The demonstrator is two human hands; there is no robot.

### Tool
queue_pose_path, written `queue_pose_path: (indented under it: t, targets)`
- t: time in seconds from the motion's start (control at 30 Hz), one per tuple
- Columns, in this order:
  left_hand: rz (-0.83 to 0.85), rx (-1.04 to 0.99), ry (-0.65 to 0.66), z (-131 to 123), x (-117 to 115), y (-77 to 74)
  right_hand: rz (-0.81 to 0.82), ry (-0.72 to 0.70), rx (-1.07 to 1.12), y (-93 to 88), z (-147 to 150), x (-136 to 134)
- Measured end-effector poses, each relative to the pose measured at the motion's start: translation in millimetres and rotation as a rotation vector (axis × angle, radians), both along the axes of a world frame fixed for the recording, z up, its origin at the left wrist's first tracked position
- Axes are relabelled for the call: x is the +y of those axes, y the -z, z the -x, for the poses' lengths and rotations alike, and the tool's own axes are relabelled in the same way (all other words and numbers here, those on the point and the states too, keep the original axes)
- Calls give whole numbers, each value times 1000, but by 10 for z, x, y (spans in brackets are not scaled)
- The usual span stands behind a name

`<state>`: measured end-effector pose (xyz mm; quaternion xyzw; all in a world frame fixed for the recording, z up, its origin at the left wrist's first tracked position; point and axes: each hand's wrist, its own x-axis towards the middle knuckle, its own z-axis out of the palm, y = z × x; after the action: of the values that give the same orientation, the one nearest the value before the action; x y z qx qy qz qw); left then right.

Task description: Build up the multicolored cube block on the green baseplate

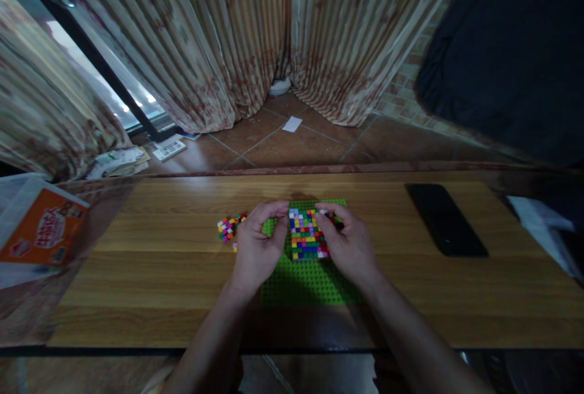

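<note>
A green studded baseplate [310, 284] lies on the wooden table, with a patch of small multicoloured toy bricks [306, 237] set in close rows on it. My left hand [260, 247] is over the plate's left side, thumb and forefinger pinched close together at the patch's upper left corner. Whatever is between those fingertips is too small to make out. At the patch's upper right, my right hand [351, 245] has its thumb and forefinger closed together over the bricks, hiding part of them. A loose pile of small bricks [227, 227] sits just left of my left hand.
A black phone-like slab [446, 220] lies on the table's right side. To the left stands a clear plastic box [18, 199] with an orange label. Beyond the table's far edge are floor tiles, striped curtains [196, 35] and a white paper [292, 124].
</note>
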<state>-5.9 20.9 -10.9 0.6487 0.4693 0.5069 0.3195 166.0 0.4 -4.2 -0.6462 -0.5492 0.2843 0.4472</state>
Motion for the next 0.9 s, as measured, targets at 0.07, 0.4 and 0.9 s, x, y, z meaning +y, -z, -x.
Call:
queue_pose_path:
  t: [0.07,0.4,0.9]
  targets:
    - [53,-58,4,-13,7,1,-2,0,-1,-2,0,0]
    - [251,-197,64,-130,70,-57,7,-3,10,18,0,4]
    - [420,-355,-3,-184,57,-74,5,6,7,-13,11,-2]
